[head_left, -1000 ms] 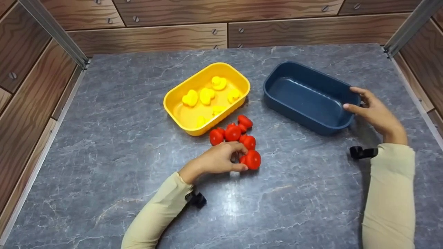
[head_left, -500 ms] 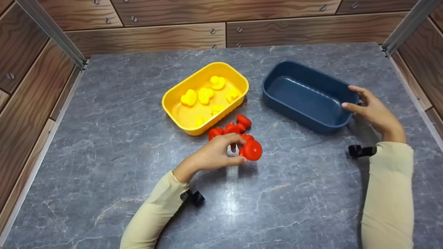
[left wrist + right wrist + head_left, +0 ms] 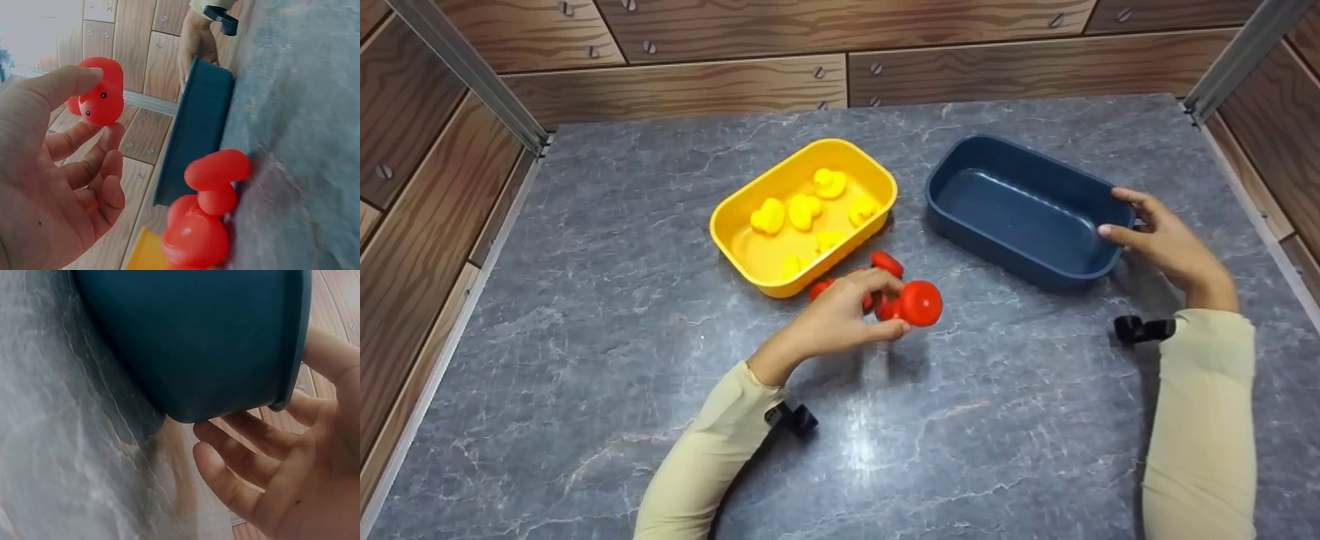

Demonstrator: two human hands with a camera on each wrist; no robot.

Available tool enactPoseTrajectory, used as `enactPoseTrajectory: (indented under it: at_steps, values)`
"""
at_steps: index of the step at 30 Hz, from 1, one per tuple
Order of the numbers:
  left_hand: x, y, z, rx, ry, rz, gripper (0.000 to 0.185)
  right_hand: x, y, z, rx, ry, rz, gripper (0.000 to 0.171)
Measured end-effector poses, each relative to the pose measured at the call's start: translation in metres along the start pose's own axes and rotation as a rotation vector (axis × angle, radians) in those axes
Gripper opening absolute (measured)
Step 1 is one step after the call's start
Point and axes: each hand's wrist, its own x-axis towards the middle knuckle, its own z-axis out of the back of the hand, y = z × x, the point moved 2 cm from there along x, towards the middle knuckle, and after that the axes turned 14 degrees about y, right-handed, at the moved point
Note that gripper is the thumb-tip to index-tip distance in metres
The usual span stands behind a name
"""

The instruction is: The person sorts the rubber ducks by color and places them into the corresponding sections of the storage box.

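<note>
Red duck: [image 3: 919, 303] off the worktop, pinched in the left hand [image 3: 840, 315]; the left wrist view shows thumb and fingers [image 3: 107, 135] curled round it, its dotted face turned toward the palm.
Height: lifted clear, its shadow lying on the worktop [image 3: 585, 315] below and slightly nearer the person.
Direction to bin: the blue bin [image 3: 1024, 206] lies to the right of the duck and a little farther back, near but apart; its near left corner is the closest part.
Bin axis: long side running from far left to near right, so the open mouth faces the duck broadside.
Bin contents: nothing seen inside.
Right hand: [image 3: 1166, 240] at the bin's right end, thumb over the rim, fingers [image 3: 247, 439] loosely spread against the outer wall and underside; it clasps the rim lightly.
Nearer hand: the left has the duck; the right is well apart from it, with the bin between.
Other red ducks: [image 3: 885, 264] a small cluster on the worktop just behind the left hand, partly hidden by it, touching or nearly touching the yellow bin.
Yellow bin: [image 3: 735, 225] left of the blue one, with yellow ducks [image 3: 802, 210] inside.
</note>
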Motion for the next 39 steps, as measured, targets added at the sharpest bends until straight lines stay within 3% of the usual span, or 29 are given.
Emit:
enactPoseTrajectory:
  at_steps: [10, 19, 30, 39]
  values:
    - [0.030, -0.023, 0.001, 0.087, -0.028, 0.032, 0.037, 0.000, -0.002, -0.001, 0.034, 0.022, 0.016, 0.069]
    - [0.064, -0.040, -0.021, 0.029, -0.113, 0.067, 0.038, 0.001, 0.001, 0.000, 0.031, 0.033, -0.029, 0.074]
    - [0.097, -0.041, -0.045, 0.031, -0.231, 0.193, 0.037, 0.002, 0.003, -0.002, 0.045, 0.035, -0.013, 0.074]
    - [0.119, -0.038, -0.039, 0.038, -0.292, 0.263, 0.039, 0.001, 0.001, -0.002, 0.065, 0.040, -0.023, 0.073]
